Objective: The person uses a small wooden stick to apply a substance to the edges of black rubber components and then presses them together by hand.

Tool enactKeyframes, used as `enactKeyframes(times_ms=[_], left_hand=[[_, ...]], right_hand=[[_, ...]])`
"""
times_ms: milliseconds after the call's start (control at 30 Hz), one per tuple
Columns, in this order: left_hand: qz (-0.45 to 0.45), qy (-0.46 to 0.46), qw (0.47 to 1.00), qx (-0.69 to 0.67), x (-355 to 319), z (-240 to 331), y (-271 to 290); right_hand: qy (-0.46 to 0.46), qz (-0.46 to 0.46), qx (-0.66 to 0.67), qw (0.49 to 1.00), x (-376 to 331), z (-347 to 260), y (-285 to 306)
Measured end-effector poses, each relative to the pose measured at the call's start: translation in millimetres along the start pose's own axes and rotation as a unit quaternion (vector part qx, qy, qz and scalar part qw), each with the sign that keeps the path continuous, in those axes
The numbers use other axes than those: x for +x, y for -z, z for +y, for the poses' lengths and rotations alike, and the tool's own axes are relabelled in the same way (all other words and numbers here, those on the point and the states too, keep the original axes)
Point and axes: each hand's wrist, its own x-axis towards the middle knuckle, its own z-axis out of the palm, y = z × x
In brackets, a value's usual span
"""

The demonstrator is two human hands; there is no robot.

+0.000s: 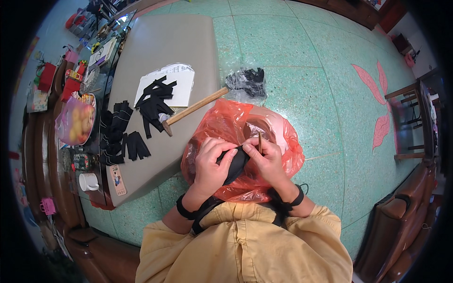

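Note:
My left hand point(211, 162) and my right hand point(267, 160) both grip a black fabric piece point(234, 163) between them, over an orange plastic bag point(226, 125) on my lap. A thin wooden stick point(260, 142) stands up between my right hand's fingers. Black bands sit on both wrists.
A grey cushioned table point(165, 56) at left bears a wooden-handled hammer point(196, 107), a white sheet with black fabric strips point(155, 96) and stacks of black pieces point(115, 132). A clear bag of black pieces point(247, 82) lies on the green floor. Bagged fruit point(75, 120), a white cup point(88, 181) and brown seats stand around.

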Motion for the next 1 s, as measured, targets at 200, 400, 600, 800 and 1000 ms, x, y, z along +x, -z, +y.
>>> enactKeyframes(times_ms=[200,400,600,800,1000], left_hand=[[-0.004,-0.038,0.999,-0.009,4.3,1.5,4.4],[-0.034,-0.001,0.997,-0.074,-0.6,-5.3,15.4],[-0.032,-0.003,0.998,-0.053,-0.3,-6.9,15.0],[-0.027,-0.018,0.999,-0.019,3.7,-4.0,12.1],[-0.033,-0.021,0.997,-0.071,6.5,-6.6,21.1]], right_hand=[[0.024,-0.047,-0.028,0.998,4.8,-1.7,8.8],[0.046,-0.055,-0.012,0.997,6.5,-2.8,10.9],[0.049,-0.055,-0.017,0.997,6.3,-3.8,10.3],[0.007,-0.076,-0.014,0.997,9.1,-6.6,11.8],[0.051,-0.093,-0.014,0.994,14.4,-11.9,12.1]])
